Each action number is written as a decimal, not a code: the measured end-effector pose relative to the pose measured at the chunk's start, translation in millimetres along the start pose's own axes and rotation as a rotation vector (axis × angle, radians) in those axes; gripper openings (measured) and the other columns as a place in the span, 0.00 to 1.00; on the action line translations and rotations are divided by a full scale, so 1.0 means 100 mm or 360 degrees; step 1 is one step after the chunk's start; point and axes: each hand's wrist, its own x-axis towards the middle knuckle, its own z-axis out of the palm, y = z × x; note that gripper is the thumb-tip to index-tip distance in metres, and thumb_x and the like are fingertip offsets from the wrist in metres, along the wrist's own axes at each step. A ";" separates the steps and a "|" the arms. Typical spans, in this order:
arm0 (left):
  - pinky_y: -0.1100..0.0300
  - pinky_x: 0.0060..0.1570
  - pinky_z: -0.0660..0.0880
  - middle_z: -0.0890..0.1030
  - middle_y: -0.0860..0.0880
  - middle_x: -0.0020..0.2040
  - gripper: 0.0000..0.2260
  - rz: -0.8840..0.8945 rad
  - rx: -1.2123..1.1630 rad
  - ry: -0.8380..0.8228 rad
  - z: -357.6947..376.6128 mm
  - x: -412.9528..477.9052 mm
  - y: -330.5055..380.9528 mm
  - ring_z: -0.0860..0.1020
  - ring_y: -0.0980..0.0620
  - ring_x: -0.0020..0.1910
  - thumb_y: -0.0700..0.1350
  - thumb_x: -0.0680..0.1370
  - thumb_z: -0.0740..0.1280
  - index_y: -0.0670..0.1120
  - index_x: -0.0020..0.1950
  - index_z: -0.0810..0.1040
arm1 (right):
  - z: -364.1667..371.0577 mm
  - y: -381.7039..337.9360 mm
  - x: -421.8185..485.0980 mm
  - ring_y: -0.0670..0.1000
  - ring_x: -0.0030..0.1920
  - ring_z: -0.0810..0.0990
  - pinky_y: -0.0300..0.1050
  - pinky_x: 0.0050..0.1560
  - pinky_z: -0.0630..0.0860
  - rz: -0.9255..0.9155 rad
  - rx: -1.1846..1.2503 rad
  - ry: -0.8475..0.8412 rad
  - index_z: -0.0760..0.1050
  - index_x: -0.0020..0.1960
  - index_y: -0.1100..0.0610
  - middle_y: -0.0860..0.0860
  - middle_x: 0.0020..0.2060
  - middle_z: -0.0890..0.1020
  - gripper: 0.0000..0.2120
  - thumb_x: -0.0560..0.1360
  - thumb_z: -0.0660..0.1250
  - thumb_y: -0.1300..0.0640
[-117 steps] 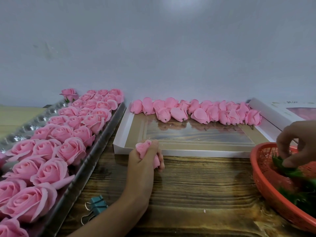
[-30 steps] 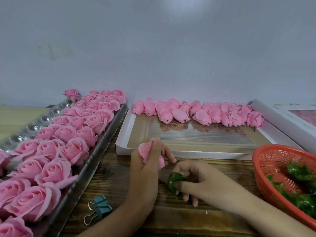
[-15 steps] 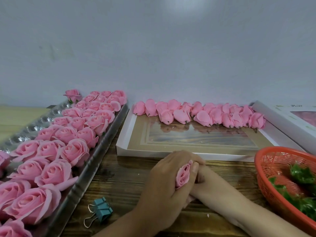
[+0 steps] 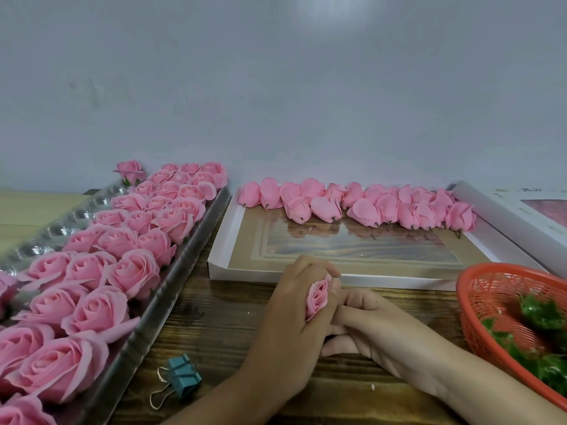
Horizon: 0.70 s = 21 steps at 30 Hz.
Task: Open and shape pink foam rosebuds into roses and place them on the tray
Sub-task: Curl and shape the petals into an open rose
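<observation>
Left hand (image 4: 291,320) fingers clamped round a rosebud (image 4: 317,299) near the worktop (image 4: 214,329) front edge. Right hand (image 4: 377,329) fingers tucked behind it; cannot tell their grip.

Can see only a sliver of the rosebud (image 4: 317,299), wrapped in the left hand (image 4: 294,317). Cannot make out the fingertips of the right hand (image 4: 377,329), tucked behind the rosebud. Left of the rosebud, lose the tray (image 4: 159,305) past the frame edge. Right of it, same for the red basket (image 4: 503,266), green contents (image 4: 537,311) blurred.

Left hand (image 4: 294,314) curled round rosebud (image 4: 317,297), back of hand up. Right hand (image 4: 377,329) pressed against it from right, fingertips tucked under, grip hidden. Forearms at near edge.
</observation>
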 end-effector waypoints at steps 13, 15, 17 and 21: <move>0.69 0.53 0.69 0.73 0.59 0.53 0.10 0.0086 0.0087 -0.0121 0.01 0.00 0.01 0.74 0.54 0.56 0.53 0.79 0.56 0.52 0.52 0.74 | -0.05 0.00 0.01 0.48 0.45 0.86 0.38 0.46 0.81 0.0003 0.0169 -0.0040 0.87 0.42 0.55 0.56 0.45 0.86 0.07 0.68 0.70 0.57; 0.69 0.54 0.68 0.72 0.60 0.54 0.12 0.0092 0.0113 -0.0139 0.00 0.00 0.01 0.73 0.54 0.57 0.54 0.79 0.54 0.51 0.52 0.74 | -0.06 0.01 0.00 0.48 0.45 0.86 0.38 0.46 0.81 -0.0001 0.0167 -0.0061 0.87 0.41 0.55 0.56 0.45 0.86 0.07 0.68 0.69 0.57; 0.65 0.55 0.69 0.72 0.60 0.54 0.12 0.0096 0.0151 -0.0123 0.00 0.00 0.00 0.72 0.53 0.57 0.54 0.79 0.54 0.51 0.52 0.74 | -0.07 0.02 0.00 0.49 0.46 0.86 0.38 0.46 0.81 -0.0009 0.0180 -0.0058 0.87 0.42 0.55 0.57 0.46 0.86 0.08 0.68 0.69 0.58; 0.56 0.53 0.71 0.71 0.60 0.52 0.10 0.0098 0.0245 -0.0076 0.03 -0.02 -0.03 0.72 0.53 0.55 0.55 0.79 0.53 0.54 0.51 0.71 | -0.06 0.03 0.02 0.50 0.46 0.86 0.39 0.45 0.81 -0.0008 0.0191 -0.0024 0.86 0.43 0.57 0.59 0.47 0.86 0.08 0.67 0.70 0.59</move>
